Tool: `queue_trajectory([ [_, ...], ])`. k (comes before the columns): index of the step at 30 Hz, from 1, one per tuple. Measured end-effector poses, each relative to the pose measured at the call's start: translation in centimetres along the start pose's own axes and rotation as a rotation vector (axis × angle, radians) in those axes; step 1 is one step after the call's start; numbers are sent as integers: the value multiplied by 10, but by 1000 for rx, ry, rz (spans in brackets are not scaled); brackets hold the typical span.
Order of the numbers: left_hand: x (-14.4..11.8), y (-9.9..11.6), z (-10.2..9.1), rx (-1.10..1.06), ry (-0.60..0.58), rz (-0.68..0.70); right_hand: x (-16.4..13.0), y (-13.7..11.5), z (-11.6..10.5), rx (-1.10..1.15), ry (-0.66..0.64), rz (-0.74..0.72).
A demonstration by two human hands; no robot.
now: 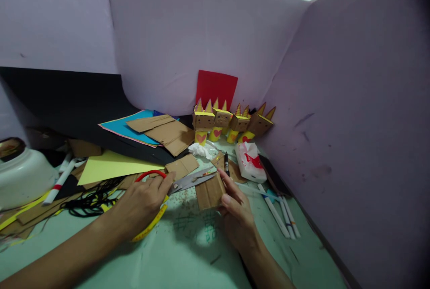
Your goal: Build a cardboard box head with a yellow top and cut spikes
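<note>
In the head view, my left hand (146, 201) is closed round the red handle of a pair of scissors (183, 184), whose parted blades point right. My right hand (240, 217) grips a small box-like piece of brown cardboard (210, 192) by its right side, between thumb and fingers. The blades lie across the upper edge of the cardboard; I cannot tell if they cut into it. Beneath my left hand curves a yellow strip with dark marks (151, 230), like a measuring tape.
Several cardboard figures (204, 122) with pointed ears stand at the back before a red sheet (217, 87). A tissue pack (250, 163) and several markers (273, 210) lie right. Leftward are black cord (90, 199), yellow paper (114, 166), cardboard sheets (171, 134) and a white pot (23, 177).
</note>
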State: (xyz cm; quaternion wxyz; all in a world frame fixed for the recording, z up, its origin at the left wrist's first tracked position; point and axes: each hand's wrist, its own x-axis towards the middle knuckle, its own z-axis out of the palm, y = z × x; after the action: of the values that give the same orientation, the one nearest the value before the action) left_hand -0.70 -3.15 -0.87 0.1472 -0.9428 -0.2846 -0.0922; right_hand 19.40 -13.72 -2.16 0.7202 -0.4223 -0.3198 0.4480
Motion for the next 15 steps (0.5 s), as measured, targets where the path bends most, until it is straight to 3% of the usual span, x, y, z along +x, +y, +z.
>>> queue_trajectory([
  [11,-7,-10,20,-15,114,74,2,4,-3,-31,-5,-19],
  [15,-7,-11,23,-150,182,102,2,1,0,35,7,10],
])
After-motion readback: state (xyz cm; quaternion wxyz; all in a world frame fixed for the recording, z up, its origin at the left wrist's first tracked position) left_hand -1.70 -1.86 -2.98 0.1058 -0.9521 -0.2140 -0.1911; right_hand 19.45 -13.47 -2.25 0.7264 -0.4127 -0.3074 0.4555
